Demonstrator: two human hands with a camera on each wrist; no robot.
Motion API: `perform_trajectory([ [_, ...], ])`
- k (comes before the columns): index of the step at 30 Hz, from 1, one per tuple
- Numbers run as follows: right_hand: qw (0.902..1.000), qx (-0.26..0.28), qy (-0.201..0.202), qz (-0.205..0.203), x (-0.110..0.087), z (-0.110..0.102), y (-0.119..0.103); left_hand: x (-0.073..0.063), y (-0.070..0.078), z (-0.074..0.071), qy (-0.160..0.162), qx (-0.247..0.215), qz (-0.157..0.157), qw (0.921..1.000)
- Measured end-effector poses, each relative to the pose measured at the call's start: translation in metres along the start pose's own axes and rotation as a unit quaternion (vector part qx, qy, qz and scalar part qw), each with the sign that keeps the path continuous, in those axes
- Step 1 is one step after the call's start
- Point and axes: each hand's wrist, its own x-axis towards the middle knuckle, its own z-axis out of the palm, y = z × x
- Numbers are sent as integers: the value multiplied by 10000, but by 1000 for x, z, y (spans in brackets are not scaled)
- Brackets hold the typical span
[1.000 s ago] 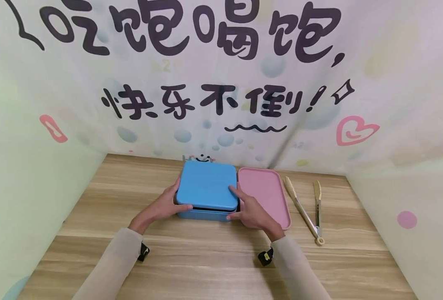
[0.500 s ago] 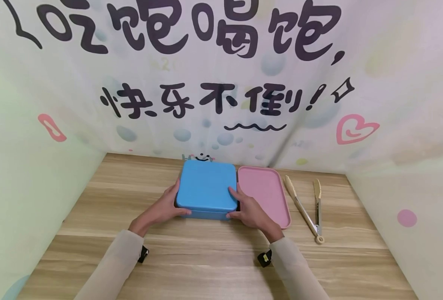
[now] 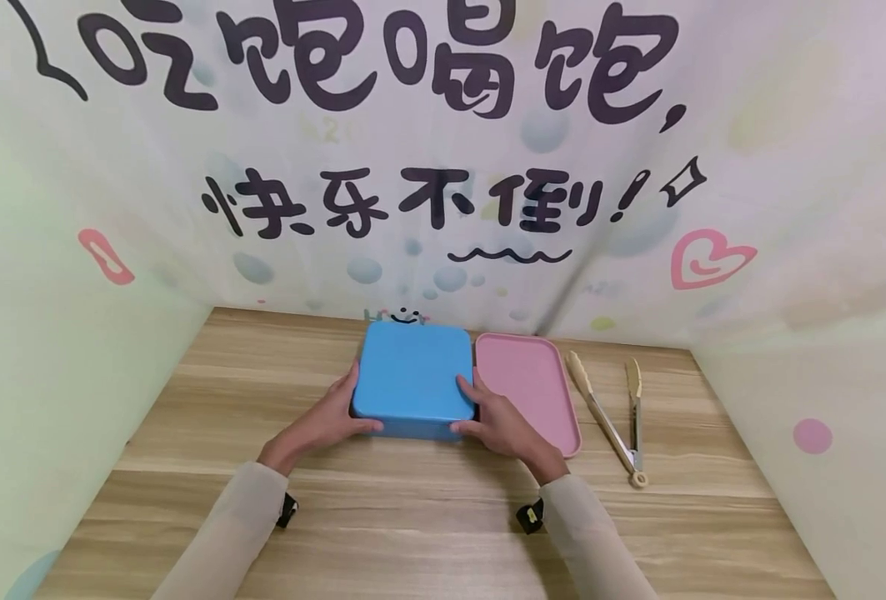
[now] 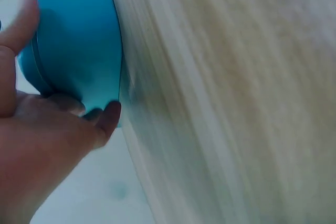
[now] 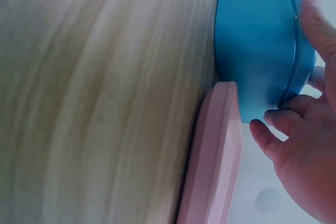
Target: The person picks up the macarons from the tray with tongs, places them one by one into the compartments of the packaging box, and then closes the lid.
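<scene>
A blue lidded box [image 3: 415, 371] sits on the table near the back wall, its lid flat on top and level all round. At its left side, my left hand [image 3: 327, 414] grips the corner, thumb along the front and fingers along the side. In the left wrist view its fingertips [image 4: 109, 116] press the box's side low down, close to the table. My right hand [image 3: 504, 423] holds the opposite corner. The right wrist view has its thumb [image 5: 316, 27] at the lid edge, with the other fingers bent against the side wall.
A pink tray [image 3: 527, 387] lies right beside the box, under part of my right hand in the head view. Farther right, tongs [image 3: 623, 446] with beige tips lie spread on the wooden table [image 3: 412, 533]. A printed wall sheet [image 3: 405, 275] stands directly behind.
The dark gap under the lid's front edge has gone; the lid has come down onto the box. Both hands stay at the corners with only slight shifts.
</scene>
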Motion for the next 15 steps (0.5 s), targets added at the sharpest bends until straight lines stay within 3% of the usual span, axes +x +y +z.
perform_trajectory([
  [7,9997,210,114,-75,-1,4,4,1,-3,-4,-198,-203,200,9994],
  [15,9997,225,10,9,-1,1,3,1,-2,-4,-172,1,227,9996],
])
